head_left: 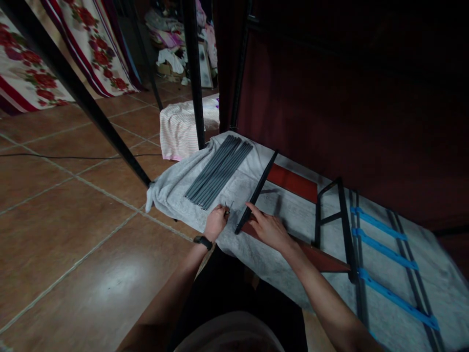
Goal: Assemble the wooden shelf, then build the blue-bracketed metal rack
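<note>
On the grey cloth lies a frame with black metal sides (261, 188) and reddish-brown panels (293, 183). My right hand (269, 229) is on its near left corner, the index finger stretched along the black bar and the other fingers curled at the near panel. Just left of that corner, my left hand (217, 220) is closed, with thin metal pieces (229, 205) poking out of its fingers. They are too small to name surely. A bundle of grey metal tubes (219, 171) lies beyond my left hand.
Blue slotted strips (388, 252) lie across dark rods (361, 293) at the right of the grey cloth (172, 190). Black posts (193, 73) rise at the left end. A dark red panel (330, 107) stands behind. A cable (73, 156) crosses the tiled floor.
</note>
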### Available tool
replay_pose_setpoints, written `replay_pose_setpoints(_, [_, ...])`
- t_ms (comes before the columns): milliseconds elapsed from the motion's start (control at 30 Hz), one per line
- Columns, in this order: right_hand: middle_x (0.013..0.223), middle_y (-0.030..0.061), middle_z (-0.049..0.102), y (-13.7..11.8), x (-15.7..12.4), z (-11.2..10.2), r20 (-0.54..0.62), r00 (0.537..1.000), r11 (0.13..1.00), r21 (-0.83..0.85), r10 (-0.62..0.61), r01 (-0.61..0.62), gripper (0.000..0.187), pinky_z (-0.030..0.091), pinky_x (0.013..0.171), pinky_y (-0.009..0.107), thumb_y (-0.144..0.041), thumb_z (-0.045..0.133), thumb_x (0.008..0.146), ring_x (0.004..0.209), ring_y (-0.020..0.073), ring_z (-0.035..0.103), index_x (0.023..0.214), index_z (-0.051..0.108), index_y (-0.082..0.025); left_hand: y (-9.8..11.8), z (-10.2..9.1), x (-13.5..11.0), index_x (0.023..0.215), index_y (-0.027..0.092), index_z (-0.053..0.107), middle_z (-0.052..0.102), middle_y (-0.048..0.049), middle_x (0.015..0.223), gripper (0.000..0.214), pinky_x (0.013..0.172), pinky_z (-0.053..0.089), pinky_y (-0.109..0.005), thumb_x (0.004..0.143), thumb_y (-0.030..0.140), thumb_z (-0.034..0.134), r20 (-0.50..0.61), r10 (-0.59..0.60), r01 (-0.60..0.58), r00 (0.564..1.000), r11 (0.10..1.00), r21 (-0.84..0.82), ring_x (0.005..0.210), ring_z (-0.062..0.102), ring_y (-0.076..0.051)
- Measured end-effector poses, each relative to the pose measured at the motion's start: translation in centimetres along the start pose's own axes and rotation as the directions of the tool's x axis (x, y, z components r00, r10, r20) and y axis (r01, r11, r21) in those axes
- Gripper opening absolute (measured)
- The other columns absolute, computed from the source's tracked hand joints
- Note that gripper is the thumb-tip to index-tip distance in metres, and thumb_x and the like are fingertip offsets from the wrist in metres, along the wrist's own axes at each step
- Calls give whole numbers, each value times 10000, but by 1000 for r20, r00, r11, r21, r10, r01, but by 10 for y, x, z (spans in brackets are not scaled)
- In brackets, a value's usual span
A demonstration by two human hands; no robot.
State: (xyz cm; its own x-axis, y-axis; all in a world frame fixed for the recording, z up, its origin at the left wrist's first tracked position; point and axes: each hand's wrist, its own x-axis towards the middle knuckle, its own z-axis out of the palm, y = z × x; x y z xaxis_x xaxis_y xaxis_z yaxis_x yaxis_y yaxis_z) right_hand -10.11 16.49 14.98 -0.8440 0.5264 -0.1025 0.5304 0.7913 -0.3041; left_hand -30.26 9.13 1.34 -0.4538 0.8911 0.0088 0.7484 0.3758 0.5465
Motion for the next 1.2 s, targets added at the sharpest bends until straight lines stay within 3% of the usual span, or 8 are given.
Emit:
replay_pose_setpoints(167, [1214,73,725,-2,0,-1,13,1000,1000,-16,16,-16,602,527,867,349,-293,411,1010,1030,241,714,1587,236,-284,9,-8,-5,1039,161,682,665,-137,1008,231,780,459,-314,902,119,500,-11,-5,5,1000,999,50,914,641,-231])
replay_pose_setpoints(300, [1178,55,738,-3,-1,-3,18,1000,999,-24,25,-25,597,530,872,336,-309,419,1014,1015,228,719,1584,242,-293,22,-28,-10,995,178,651,660,-68,851,176,720,444,-299,857,122,558,-183,-126,65,975,950,-306,790,620,-198])
replay_pose_setpoints(367, [1215,51,726,-4,-1,-3,14,1000,1000,-18,19,-18,582,527,896,329,-305,416,1016,1041,220,712,1577,262,-296,31,-42,-11,1003,176,644,631,-21,750,177,667,442,-274,833,147,601,-175,-228,66,958,768,-637,686,592,-160])
replay_pose_setpoints(433, [1273,56,700,-4,-2,-3,3,1000,1000,-12,8,-8,567,523,926,331,-302,408,1017,1085,217,699,1570,284,-294,42,-54,-14,1000,165,647,625,1,710,205,634,453,-252,796,186,664,-57,-278,76,959,446,-892,640,590,-135])
replay_pose_setpoints(533, [1306,66,683,-3,-2,-1,-4,1000,1000,-14,6,-7,570,526,933,337,-308,405,1020,1106,224,693,1574,277,-285,55,-66,-19,927,150,658,681,-20,766,267,661,494,-238,699,220,777,125,-271,133,954,14,-991,696,650,-131])
replay_pose_setpoints(633, [1274,72,700,-2,-2,2,-3,1000,999,-31,29,-29,598,534,906,334,-320,412,1022,1071,227,708,1588,226,-279,65,-66,-24,881,137,671,703,-33,772,330,660,508,-227,615,212,851,207,-252,169,945,-164,-972,710,675,-132])
replay_pose_setpoints(767, [1203,66,732,-2,-4,4,-18,999,999,-16,44,-44,586,535,885,337,-347,413,1026,1036,235,722,1580,233,-279,74,-58,-29,872,132,687,712,-37,757,357,641,511,-228,596,247,882,205,-220,169,954,-171,-971,697,680,-134])
replay_pose_setpoints(1200, [1127,44,743,-4,-3,8,-85,985,978,157,151,-137,467,518,808,331,-364,477,993,990,230,724,1434,377,-246,82,-49,-33,826,158,698,673,-2,685,239,610,496,-229,685,316,809,87,-226,101,970,51,-994,656,654,-128])
